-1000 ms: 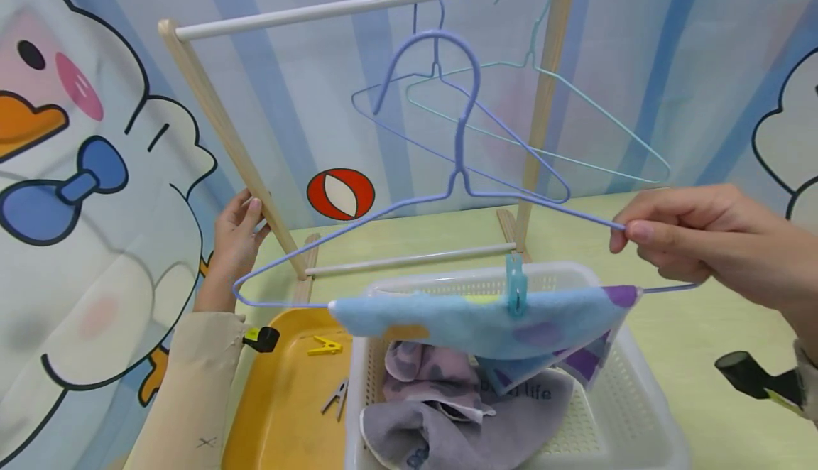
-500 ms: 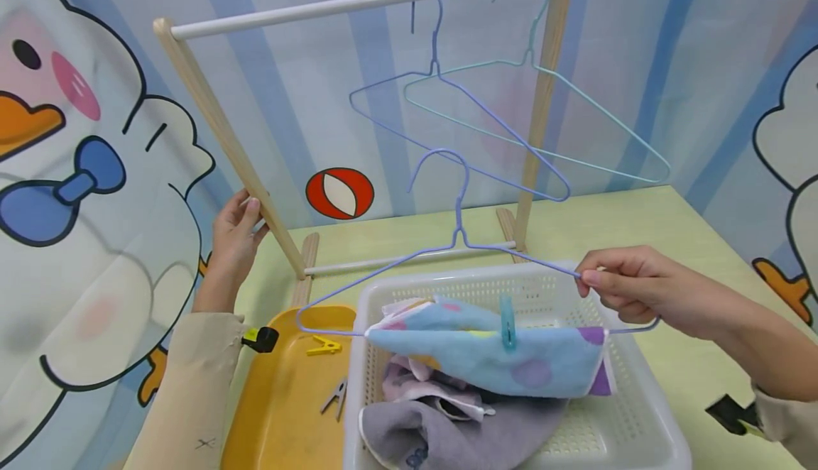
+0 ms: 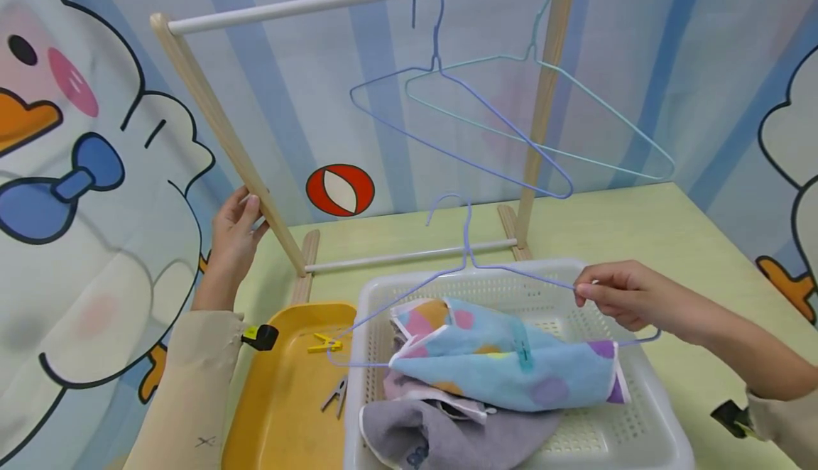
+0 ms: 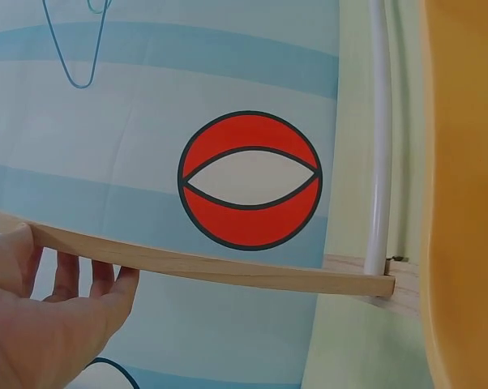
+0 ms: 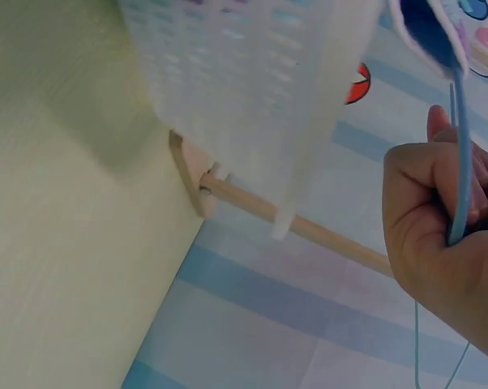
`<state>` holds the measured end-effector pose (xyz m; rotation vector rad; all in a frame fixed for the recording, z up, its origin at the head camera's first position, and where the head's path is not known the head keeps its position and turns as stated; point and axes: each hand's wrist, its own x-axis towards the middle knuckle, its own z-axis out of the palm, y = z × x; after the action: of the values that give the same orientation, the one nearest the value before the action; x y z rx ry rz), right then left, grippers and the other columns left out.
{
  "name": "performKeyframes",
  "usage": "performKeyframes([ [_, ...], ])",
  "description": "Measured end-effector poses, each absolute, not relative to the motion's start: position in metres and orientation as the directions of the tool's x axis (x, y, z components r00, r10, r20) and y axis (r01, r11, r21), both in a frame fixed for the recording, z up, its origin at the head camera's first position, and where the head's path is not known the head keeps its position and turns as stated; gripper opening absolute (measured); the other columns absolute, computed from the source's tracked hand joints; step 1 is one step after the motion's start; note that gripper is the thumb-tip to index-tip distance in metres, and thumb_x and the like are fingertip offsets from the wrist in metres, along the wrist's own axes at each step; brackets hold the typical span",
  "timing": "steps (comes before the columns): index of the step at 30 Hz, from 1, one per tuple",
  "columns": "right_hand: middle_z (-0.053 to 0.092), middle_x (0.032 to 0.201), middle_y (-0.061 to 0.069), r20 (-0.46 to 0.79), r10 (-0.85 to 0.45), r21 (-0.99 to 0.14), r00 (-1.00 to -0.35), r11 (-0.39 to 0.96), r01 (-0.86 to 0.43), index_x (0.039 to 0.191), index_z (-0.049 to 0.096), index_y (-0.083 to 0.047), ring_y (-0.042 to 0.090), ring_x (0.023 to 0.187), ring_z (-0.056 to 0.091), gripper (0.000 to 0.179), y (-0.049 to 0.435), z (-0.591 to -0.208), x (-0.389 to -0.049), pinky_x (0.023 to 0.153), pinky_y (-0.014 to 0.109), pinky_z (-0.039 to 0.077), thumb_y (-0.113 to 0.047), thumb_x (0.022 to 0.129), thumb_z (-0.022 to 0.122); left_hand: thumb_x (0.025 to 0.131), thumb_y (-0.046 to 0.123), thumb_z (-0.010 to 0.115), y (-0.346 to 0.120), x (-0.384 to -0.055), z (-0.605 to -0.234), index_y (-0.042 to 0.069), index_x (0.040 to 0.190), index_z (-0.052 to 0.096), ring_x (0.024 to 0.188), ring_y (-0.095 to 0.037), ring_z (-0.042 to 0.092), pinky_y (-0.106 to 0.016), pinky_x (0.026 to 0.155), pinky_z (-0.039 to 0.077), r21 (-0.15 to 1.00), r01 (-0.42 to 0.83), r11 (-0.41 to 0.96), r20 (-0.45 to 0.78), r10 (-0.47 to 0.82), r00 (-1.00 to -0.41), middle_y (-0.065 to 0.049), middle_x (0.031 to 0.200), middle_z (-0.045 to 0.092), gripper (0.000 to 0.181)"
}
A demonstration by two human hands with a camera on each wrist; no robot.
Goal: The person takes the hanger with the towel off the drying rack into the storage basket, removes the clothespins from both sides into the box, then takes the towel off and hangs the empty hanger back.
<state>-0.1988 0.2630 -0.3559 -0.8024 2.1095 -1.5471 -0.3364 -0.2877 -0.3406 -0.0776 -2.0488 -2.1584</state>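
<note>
My right hand pinches the right shoulder of a lilac wire hanger, hook upward. Over the hanger's bottom bar is folded a light blue towel with coloured spots and purple corners, pegged by a teal clothespin. The towel hangs low over a white plastic basket. In the right wrist view, the fingers curl round the hanger wire. My left hand grips the left wooden post of a small drying rack, thumb and fingers on either side in the left wrist view.
From the rack's white rail hang another lilac hanger and a mint hanger. A grey cloth and a pinkish one lie in the basket. To its left, a yellow tray holds a yellow clothespin and a grey clothespin.
My right hand has lowered the hanger with the towel from in front of the rack down over the basket, and the towel's folds now spread there. My left hand stays on the post.
</note>
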Motion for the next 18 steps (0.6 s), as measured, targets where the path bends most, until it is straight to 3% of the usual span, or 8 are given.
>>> performKeyframes([
  [3,0.033,0.056,0.009,0.072,-0.608,-0.889,-0.790,0.321,-0.328,0.100,0.062,-0.004,0.018,0.042,0.025,0.020,0.261,-0.365,-0.199,0.035,0.027,0.027,-0.006,0.107,0.044,0.103,0.030,0.047,-0.288,-0.336,-0.340,0.016,0.155,0.036,0.134,-0.028,0.039,-0.049,0.116,0.024,0.987,0.154,-0.047,0.150,-0.085,-0.985,-0.007,0.140,0.045,0.055],
  [7,0.039,0.057,-0.003,0.156,-0.538,-0.777,-0.828,0.451,-0.439,0.097,0.067,-0.012,0.010,0.046,0.035,0.017,0.257,-0.372,-0.198,0.043,0.027,0.037,-0.006,0.104,0.052,0.103,0.030,0.047,-0.287,-0.336,-0.339,0.016,0.155,0.036,0.135,-0.028,0.038,-0.048,0.116,0.025,0.989,0.143,-0.043,0.139,-0.093,-0.986,-0.006,0.141,0.045,0.054],
  [11,0.045,0.065,-0.011,0.206,-0.503,-0.676,-0.839,0.547,-0.494,0.094,0.068,-0.017,0.005,0.054,0.039,0.016,0.253,-0.376,-0.196,0.049,0.026,0.038,-0.007,0.101,0.058,0.103,0.031,0.046,-0.286,-0.336,-0.339,0.017,0.155,0.037,0.136,-0.028,0.038,-0.048,0.115,0.027,0.990,0.139,-0.013,0.137,-0.109,-0.985,-0.009,0.146,0.042,0.054],
  [18,0.052,0.073,-0.014,0.261,-0.520,-0.589,-0.813,0.582,-0.561,0.095,0.070,-0.015,0.001,0.060,0.042,0.016,0.248,-0.379,-0.196,0.052,0.022,0.039,0.000,0.097,0.062,0.104,0.030,0.047,-0.285,-0.336,-0.342,0.016,0.154,0.038,0.137,-0.028,0.038,-0.047,0.115,0.028,0.987,0.162,0.002,0.161,-0.140,-0.977,-0.014,0.149,0.039,0.053],
])
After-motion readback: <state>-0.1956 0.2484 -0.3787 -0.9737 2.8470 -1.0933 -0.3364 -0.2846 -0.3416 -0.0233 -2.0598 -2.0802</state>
